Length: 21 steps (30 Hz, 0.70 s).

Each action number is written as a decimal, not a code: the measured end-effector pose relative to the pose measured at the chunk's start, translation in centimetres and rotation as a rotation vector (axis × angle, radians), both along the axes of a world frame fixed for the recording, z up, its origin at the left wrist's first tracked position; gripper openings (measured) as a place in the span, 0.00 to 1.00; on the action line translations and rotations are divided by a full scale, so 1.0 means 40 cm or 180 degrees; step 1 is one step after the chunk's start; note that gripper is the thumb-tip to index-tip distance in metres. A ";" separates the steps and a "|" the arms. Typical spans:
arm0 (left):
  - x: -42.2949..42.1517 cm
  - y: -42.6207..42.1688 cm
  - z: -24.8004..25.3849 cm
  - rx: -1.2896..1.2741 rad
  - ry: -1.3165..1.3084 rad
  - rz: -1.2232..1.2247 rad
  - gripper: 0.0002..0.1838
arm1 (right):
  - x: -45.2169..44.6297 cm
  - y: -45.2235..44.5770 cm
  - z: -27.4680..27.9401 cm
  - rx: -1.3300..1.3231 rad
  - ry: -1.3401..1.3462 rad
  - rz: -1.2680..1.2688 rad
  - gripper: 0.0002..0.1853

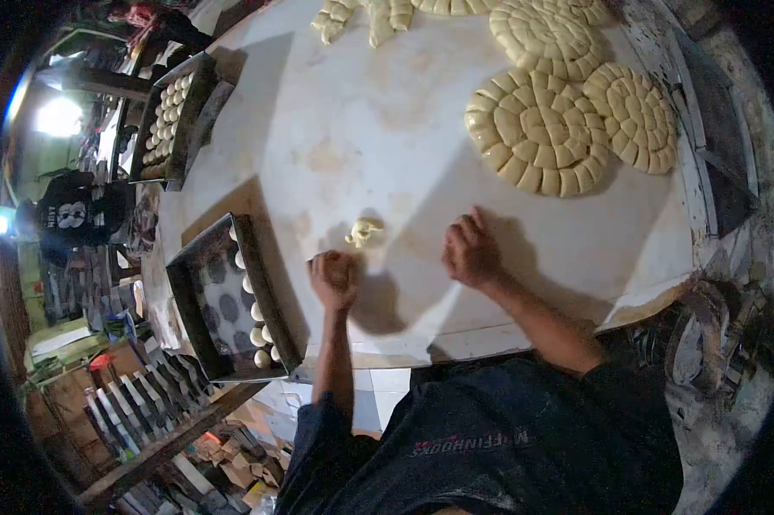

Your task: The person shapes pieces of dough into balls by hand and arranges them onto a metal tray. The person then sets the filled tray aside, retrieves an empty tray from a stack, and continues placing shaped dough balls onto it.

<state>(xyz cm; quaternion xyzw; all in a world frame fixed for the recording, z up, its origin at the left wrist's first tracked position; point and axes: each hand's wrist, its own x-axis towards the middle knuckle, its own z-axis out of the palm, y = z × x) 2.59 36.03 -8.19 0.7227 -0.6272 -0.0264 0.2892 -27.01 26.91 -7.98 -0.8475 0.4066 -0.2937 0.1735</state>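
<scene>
My left hand (334, 279) is curled closed low over the pale worktable (344, 112), near its front edge. Whatever its fingers may hold is hidden. Just beyond it lies a small crumpled scrap of dough (364, 230). To the right, my right hand (471, 251) is also closed, one finger sticking out a little; its palm side is hidden, so I cannot tell what is in it. Farther back is a large round of dough cut into pieces in a spiral (541, 129), with a smaller cut round (637, 116) touching it.
A dark metal tray (250, 292) with dough balls along one side stands left of my left hand. Another tray (200, 112) with rows of dough balls sits behind it. More cut dough (548, 36) lies at the far edge. Racked trays (142, 399) stand at lower left.
</scene>
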 end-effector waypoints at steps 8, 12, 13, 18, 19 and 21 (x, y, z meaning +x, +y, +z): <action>0.044 0.252 -0.063 0.0553 -0.0428 -0.0563 0.09 | -0.132 0.070 -0.030 -0.0217 0.0173 0.0934 0.09; 0.121 0.044 0.041 0.0034 -0.0567 -0.0031 0.09 | -0.029 -0.057 -0.003 -0.0253 0.0092 -0.0052 0.06; 0.097 -0.017 0.049 -0.0081 -0.0331 0.0050 0.09 | 0.021 -0.055 0.002 -0.0218 0.0126 -0.0035 0.06; -0.043 -0.007 0.015 -0.0189 0.0777 0.0211 0.09 | 0.129 0.075 -0.008 0.0167 -0.0292 -0.0622 0.05; -0.047 0.036 -0.013 -0.0213 0.0429 0.0080 0.12 | 0.111 0.111 -0.020 0.0197 -0.0501 -0.0406 0.05; -0.016 0.130 -0.033 -0.0259 0.0117 -0.0086 0.15 | 0.051 0.151 -0.016 0.0237 -0.0379 -0.0525 0.08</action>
